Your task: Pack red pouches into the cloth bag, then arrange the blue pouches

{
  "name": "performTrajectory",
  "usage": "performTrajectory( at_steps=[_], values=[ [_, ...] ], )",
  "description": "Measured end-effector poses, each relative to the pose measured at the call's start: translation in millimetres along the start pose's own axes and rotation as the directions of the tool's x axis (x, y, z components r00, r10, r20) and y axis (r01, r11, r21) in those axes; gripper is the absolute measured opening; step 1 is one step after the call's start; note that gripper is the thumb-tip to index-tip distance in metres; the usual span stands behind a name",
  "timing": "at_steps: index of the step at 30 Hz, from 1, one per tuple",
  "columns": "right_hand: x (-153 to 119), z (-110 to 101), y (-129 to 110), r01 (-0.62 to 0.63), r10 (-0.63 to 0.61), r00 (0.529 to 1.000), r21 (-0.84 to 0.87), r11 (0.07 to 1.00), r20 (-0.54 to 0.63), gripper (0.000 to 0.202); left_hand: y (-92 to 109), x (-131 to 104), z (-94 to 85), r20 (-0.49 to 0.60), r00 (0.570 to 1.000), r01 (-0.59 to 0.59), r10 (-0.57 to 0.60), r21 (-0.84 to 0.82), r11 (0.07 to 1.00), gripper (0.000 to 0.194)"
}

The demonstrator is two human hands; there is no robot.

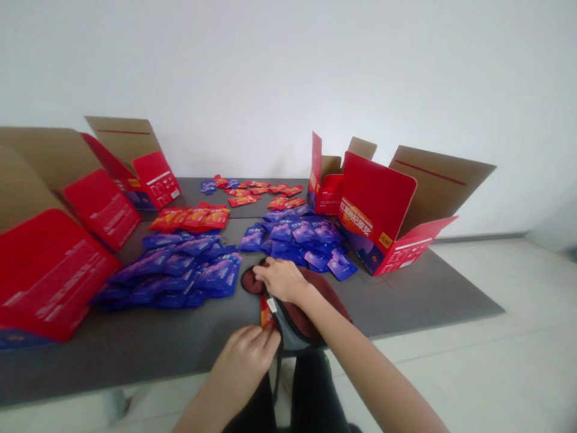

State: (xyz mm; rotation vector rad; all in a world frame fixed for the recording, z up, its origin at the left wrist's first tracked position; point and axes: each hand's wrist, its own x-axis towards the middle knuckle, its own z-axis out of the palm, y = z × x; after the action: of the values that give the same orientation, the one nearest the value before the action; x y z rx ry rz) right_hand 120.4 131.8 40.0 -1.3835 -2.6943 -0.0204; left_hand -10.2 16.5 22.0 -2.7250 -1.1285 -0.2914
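A maroon cloth bag with a grey side, black edging and a round tab lies near the table's front edge. My right hand is closed on its upper edge beside the tab. Low at the bag's left side, my left hand has its fingers curled against a red-orange sachet. Part of that sachet is hidden by the hand and the bag, so how deep it sits cannot be seen. Blue-purple sachets are piled left of the bag, and another blue-purple pile lies just behind it.
Red cartons with raised flaps stand on the grey table: a near-left carton, a far-left carton, a near-right carton and a far-right carton. Red sachets lie behind the left pile. Loose sachets are scattered farther back.
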Motion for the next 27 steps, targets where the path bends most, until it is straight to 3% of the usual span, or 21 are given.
performTrajectory(
  at_steps=[3,8,12,16,22,25,27],
  values=[
    [1.8,-7.6,-0.7,-0.027,0.027,0.999,0.0,1.0,-0.021,0.028,5.0,5.4,-5.3,0.083,0.994,0.069,-0.069,-0.005,0.998,0.03],
    [-33.3,-22.2,-15.9,0.102,-0.093,0.988,0.071,0.992,-0.12,0.027,6.9,3.7,-1.3,0.107,0.99,0.095,-0.091,-0.025,0.995,0.03],
    [-56.1,-16.4,-22.1,0.161,-0.158,0.987,0.092,0.983,-0.043,0.021,4.2,-1.9,7.4,0.025,0.998,0.051,-0.051,0.017,0.999,0.028],
    [-46.8,-3.8,-18.1,0.184,-0.183,0.983,0.05,0.982,-0.033,0.021,2.3,-2.3,8.4,-0.094,0.995,-0.016,0.021,0.055,0.998,0.029],
    [-8.2,2.2,-6.9,0.016,-0.016,0.999,0.011,1.0,-0.03,0.024,-4.5,0.6,6.2,-0.213,0.976,-0.049,0.047,-0.004,0.999,0.02],
    [-7.8,-8.7,-3.1,-0.062,0.063,0.995,0.016,0.998,-0.076,0.027,-8.9,-1.2,10.0,-0.299,0.951,0.033,-0.076,-0.146,0.989,0.02],
    [-18.3,-24.3,0.8,-0.1,0.115,0.972,0.083,0.992,-0.205,0.028,-10.2,-2.5,13.0,-0.355,0.91,0.128,-0.214,-0.25,0.96,0.022]
  ],
)
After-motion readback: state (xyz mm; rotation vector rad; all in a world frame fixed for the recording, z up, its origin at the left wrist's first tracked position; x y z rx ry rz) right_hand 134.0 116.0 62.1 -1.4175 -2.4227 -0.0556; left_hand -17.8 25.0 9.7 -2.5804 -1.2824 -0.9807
